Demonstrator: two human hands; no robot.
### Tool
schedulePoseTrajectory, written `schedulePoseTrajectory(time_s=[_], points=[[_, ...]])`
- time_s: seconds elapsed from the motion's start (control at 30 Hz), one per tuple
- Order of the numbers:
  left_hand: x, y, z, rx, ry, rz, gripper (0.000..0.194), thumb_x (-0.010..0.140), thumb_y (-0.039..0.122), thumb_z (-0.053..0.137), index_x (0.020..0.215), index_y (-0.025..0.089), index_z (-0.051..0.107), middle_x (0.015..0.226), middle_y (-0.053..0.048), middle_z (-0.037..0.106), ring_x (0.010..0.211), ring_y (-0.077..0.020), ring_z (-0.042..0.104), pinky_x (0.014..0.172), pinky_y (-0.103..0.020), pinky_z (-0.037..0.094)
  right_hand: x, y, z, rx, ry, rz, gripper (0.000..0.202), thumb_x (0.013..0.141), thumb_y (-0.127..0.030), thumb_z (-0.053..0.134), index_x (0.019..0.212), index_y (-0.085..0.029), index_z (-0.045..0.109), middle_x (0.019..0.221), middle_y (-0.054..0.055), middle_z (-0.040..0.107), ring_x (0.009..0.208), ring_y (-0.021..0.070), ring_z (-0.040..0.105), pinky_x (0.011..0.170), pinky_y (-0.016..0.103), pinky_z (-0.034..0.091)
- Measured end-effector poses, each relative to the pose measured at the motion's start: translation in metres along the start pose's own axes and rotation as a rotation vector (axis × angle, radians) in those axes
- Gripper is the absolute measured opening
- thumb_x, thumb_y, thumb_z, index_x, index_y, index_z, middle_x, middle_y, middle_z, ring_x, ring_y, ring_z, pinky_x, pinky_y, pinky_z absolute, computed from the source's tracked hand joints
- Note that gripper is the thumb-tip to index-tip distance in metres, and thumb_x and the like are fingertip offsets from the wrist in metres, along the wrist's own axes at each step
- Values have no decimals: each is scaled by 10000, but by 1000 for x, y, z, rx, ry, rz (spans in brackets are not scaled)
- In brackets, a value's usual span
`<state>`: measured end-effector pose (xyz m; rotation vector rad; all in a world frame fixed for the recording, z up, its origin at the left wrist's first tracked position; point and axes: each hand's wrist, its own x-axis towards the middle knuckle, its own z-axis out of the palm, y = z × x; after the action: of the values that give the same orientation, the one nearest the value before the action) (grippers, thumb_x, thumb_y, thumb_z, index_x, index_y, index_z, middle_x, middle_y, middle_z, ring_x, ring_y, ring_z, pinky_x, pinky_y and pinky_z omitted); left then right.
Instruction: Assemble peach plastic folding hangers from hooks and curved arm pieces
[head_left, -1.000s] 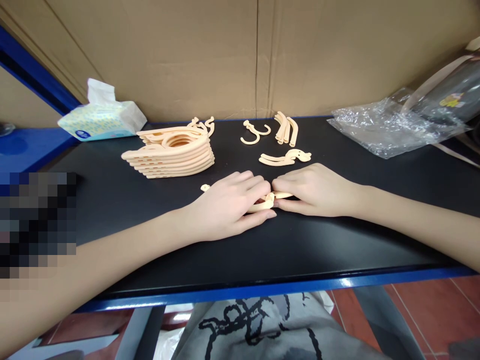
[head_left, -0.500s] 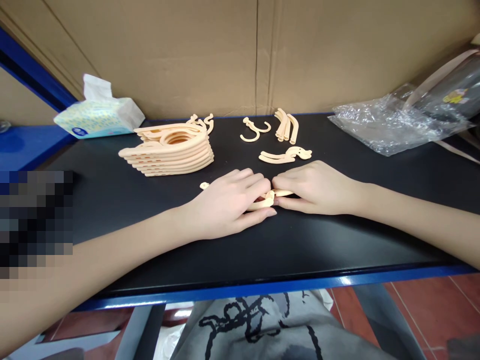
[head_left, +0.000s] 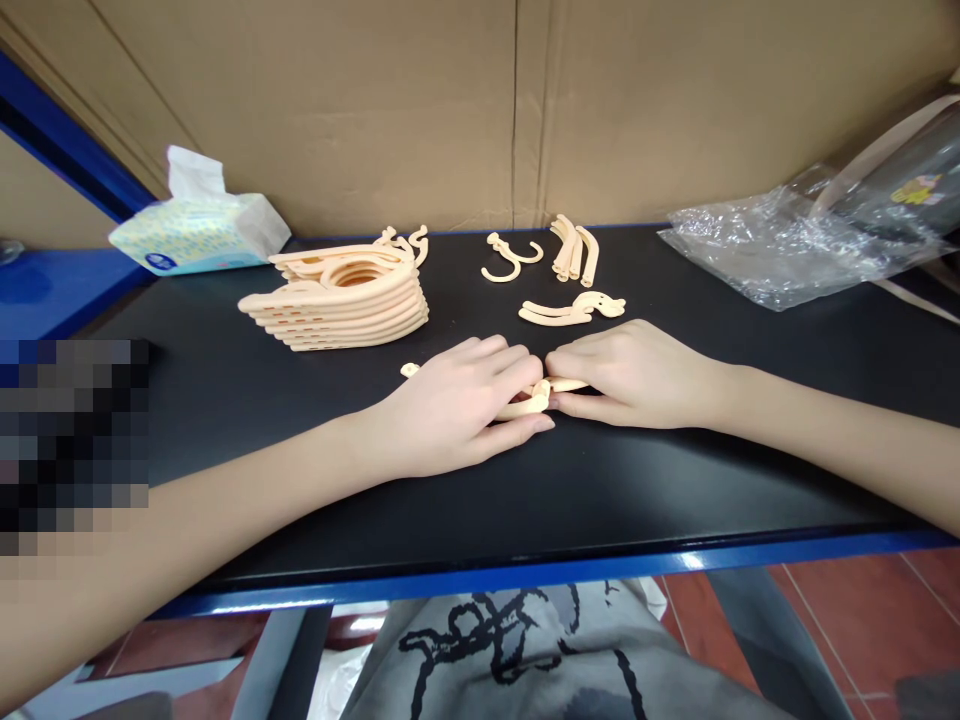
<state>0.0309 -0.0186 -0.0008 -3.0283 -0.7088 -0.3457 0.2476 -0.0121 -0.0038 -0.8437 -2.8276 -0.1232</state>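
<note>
My left hand [head_left: 469, 405] is closed around a peach plastic folding hanger [head_left: 529, 402], low over the black tabletop. One rounded end of it pokes out behind my knuckles, and most of the rest is under my palm. My right hand [head_left: 637, 375] meets the left and pinches a slim peach hanger arm [head_left: 568, 384] beside the joint. How the two pieces fit together is hidden by my fingers. Just beyond my right hand lies a folded hanger piece [head_left: 570, 310]. Farther back are loose hooks [head_left: 512, 262] and several curved hanger arms [head_left: 574, 250].
A neat stack of peach folded hangers [head_left: 345, 300] stands left of centre. Behind it at the left is a tissue pack [head_left: 202, 235]. Clear plastic bags [head_left: 780, 245] lie at the back right. Cardboard [head_left: 390, 110] walls the rear; a blue edge [head_left: 525, 575] borders the front.
</note>
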Motion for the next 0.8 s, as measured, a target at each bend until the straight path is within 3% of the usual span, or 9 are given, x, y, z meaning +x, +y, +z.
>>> schedulePoseTrajectory(time_s=[0.8], points=[[1,1,0,-4,-12,-1,236,944,383,407,836,175,435,834,-28,523,765,-179,437,682,-283,338,0,0,-1,14,-22,9,344,935,-403,354,715,-177,490,635,-7,555,538,99,462,485,234,203]])
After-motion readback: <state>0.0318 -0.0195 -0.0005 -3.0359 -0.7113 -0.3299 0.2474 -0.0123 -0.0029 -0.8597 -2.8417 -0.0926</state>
